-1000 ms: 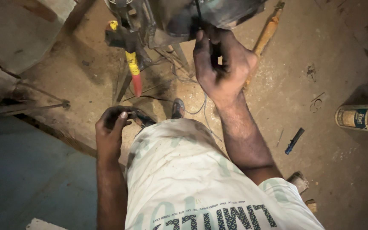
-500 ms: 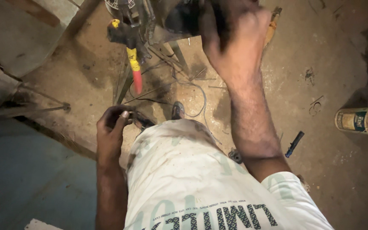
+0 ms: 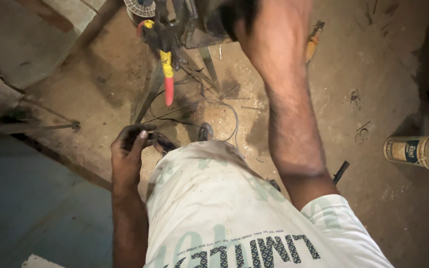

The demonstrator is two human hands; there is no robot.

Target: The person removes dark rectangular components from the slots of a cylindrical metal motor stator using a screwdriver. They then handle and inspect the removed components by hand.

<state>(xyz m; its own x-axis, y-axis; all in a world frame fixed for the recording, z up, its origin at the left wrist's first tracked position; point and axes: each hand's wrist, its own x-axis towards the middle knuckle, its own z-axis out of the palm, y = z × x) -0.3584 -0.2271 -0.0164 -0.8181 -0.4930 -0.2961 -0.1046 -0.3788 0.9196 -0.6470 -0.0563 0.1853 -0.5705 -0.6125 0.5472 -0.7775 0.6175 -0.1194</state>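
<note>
My left hand (image 3: 127, 151) is low by my white shirt, its grimy fingers closed around a small dark part (image 3: 164, 144). My right hand (image 3: 269, 22) is raised to the top of the view, blurred, with its back toward me. Its fingers reach over a dark metal machine (image 3: 209, 22); how they grip is hidden. Pliers with a yellow and red handle (image 3: 167, 74) hang down from that machine, between my two hands.
Thin wires (image 3: 227, 116) and metal strips lie on the dusty floor below the machine. A paper cup (image 3: 418, 152) lies on its side at right. A wooden-handled tool (image 3: 314, 40) is beyond my right arm. A metal rod (image 3: 31, 127) runs along the left.
My right hand has risen from beside the machine up toward the top of the view, turning its back to me. My left hand has stayed put with the dark part.
</note>
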